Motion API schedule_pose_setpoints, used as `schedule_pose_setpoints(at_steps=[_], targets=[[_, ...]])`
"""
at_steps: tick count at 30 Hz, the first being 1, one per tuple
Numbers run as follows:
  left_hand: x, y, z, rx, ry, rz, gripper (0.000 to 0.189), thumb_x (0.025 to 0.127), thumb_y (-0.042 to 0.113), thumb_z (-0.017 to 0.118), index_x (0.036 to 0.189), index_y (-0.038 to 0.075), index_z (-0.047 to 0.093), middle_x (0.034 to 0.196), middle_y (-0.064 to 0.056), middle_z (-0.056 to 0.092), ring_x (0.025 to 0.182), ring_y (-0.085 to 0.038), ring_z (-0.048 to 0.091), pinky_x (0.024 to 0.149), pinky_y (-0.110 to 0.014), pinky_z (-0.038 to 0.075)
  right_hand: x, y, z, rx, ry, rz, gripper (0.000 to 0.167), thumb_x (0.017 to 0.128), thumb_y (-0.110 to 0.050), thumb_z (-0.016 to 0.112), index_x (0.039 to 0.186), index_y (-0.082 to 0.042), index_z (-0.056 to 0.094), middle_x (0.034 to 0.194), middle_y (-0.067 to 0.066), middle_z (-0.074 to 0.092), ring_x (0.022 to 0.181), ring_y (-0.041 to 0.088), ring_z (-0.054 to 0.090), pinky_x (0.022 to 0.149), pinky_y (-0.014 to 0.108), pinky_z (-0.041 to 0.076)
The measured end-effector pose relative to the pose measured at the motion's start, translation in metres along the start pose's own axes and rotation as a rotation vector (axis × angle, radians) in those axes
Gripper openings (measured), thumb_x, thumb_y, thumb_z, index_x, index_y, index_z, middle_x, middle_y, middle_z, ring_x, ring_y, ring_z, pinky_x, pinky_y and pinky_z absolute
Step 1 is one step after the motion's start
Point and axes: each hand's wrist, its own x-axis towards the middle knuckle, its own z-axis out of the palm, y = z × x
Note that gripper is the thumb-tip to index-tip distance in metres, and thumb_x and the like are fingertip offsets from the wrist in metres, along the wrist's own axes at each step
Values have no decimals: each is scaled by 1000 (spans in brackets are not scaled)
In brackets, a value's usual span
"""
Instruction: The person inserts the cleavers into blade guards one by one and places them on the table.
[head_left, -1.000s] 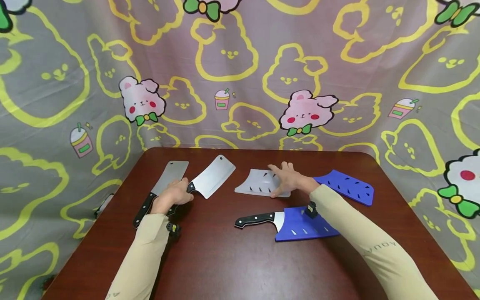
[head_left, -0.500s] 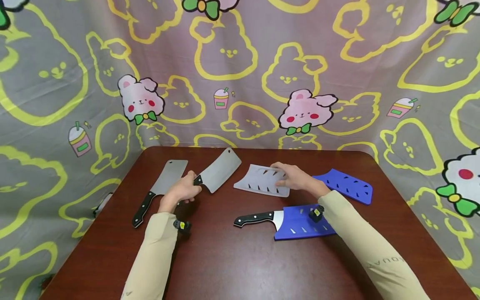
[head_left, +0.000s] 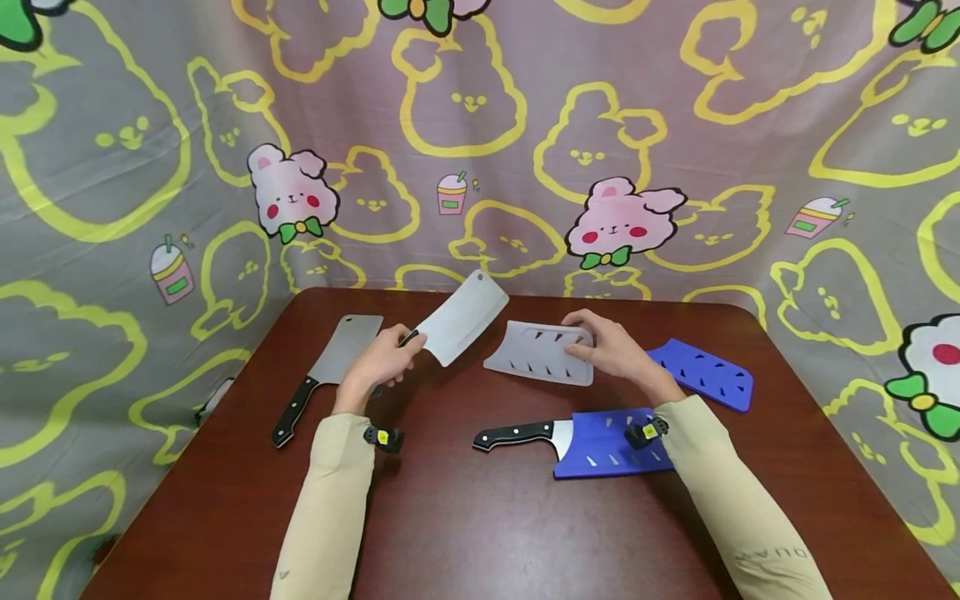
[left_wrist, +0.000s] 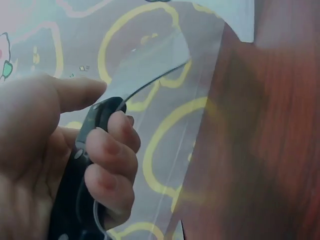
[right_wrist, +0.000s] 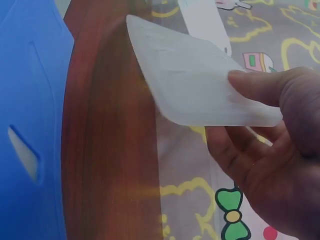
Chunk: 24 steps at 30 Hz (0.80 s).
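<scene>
My left hand (head_left: 381, 360) grips a cleaver (head_left: 467, 318) by its black riveted handle (left_wrist: 67, 200), fingers curled round it. The cleaver's broad silver blade points away and to the right, raised over the back of the table. In the right wrist view, my right hand (right_wrist: 280, 165) pinches a translucent white blade sheath (right_wrist: 185, 85) between thumb on top and fingers below. The head view shows this slotted sheath (head_left: 536, 350) with its wide end toward the cleaver's blade, a gap between them. My right hand (head_left: 611, 346) holds its right end.
A second cleaver (head_left: 347, 346) lies at the left of the brown table (head_left: 450, 533). In front of my right hand lies a knife (head_left: 517, 433) with its blade inside a blue slotted sheath (head_left: 600, 450). Another blue sheath (head_left: 705, 375) lies at the right. Patterned cloth (head_left: 517, 275) hangs behind.
My left hand has lifted the cleaver and carried it right and up, toward the white sheath. My right hand has taken hold of the sheath's right end and raised it.
</scene>
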Motion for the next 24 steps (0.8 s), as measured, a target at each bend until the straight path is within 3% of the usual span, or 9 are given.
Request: schedule_pose_setpoints(at_steps=[5,9,11,15,18,22,24], targets=[[1,15,3,-17,15,32,41,101,48,47,108,7,55,77,-11,62,50,-20,51,49,-36,47,-5,3,-7,78,101,20,43,93,-22,69,131,-11,50,90,12,66,70,20,58,60,30,47],[-1,23,6,-31,16,68,43,100,49,47,110,8,56,73,-6,59,50,-20,51,47,-34,45,-10,5,-15,201,213,26,41,95,-19,66,131,-9,51,93,16,68,74,13,64,63,26,52],[-2,26,6,-44,15,92,43,101,48,47,111,7,56,73,-6,59,49,-20,50,46,-33,44,-13,5,-20,269,285,11,40,96,-18,64,133,-7,51,94,15,69,73,9,66,62,24,54],[-8,31,4,-50,17,135,41,101,48,48,107,9,56,73,-6,58,49,-20,49,47,-33,44,-22,5,-33,419,430,-43,41,98,-14,60,135,-2,50,91,0,69,74,1,66,63,19,54],[-13,33,2,-45,15,166,38,100,50,48,102,12,55,75,-9,58,49,-20,49,47,-33,45,-29,3,-42,568,513,-96,39,98,-10,58,135,1,50,99,-9,68,81,0,67,66,17,54],[-17,36,-2,-47,3,214,37,100,51,49,99,14,54,80,-18,59,49,-20,48,47,-34,44,-39,0,-51,747,585,-157,38,98,-6,56,134,4,51,113,-6,67,89,2,66,71,16,54],[-20,38,-4,-45,-7,237,36,100,50,49,98,15,54,81,-20,59,49,-20,48,48,-34,44,-45,-3,-55,792,600,-164,37,98,-6,57,133,3,53,111,-4,68,89,3,67,71,16,55]])
